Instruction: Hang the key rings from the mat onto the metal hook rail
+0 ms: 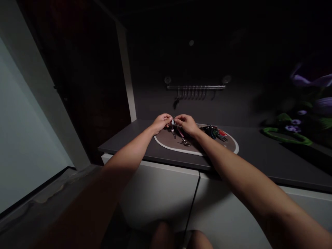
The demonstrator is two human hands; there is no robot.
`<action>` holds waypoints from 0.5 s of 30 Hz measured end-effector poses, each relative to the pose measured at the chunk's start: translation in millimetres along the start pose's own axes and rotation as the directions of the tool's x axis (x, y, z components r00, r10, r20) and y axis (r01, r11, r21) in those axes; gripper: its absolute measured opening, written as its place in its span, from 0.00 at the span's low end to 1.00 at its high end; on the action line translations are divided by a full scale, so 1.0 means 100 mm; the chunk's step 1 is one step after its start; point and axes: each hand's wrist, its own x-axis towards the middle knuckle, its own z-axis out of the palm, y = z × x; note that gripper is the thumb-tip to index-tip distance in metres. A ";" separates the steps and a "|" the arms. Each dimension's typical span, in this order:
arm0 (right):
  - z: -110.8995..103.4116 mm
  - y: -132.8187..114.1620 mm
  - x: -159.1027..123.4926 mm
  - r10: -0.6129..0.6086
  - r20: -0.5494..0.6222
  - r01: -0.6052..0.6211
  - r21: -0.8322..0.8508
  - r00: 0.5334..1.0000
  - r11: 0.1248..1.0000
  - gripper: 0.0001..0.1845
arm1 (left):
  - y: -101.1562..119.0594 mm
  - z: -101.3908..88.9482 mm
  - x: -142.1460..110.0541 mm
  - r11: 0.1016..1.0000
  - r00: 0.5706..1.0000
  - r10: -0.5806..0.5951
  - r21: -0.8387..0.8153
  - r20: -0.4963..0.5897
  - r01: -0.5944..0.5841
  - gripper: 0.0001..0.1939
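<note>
Above the left part of an oval mat, my left hand pinches a small keychain with a white tag. From it hang what look like keys. My right hand is closed, thumb against fingers, at the top of the same keychain; the exact part between its fingertips is too small to make out. Below the right hand a metal key ring with keys lies on the mat. Part of the mat is hidden behind the right wrist.
A dark cluster of items and a red card-like piece lie on the mat's right side. A hook rail on the wall bears a dark hanging object. Purple flowers and a green ring stand right on the counter.
</note>
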 end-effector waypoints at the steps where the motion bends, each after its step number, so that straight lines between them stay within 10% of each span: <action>1: 0.00 0.01 0.00 -0.008 -0.006 0.008 -0.002 1.000 1.000 0.10 | 0.01 0.00 0.00 1.000 1.000 -0.003 -0.004 -0.003 0.003 0.11; 15: -0.08 0.02 0.02 0.034 -0.117 -0.012 0.185 0.993 0.983 0.16 | -0.03 0.08 0.01 0.997 1.000 0.017 0.079 -0.021 -0.015 0.08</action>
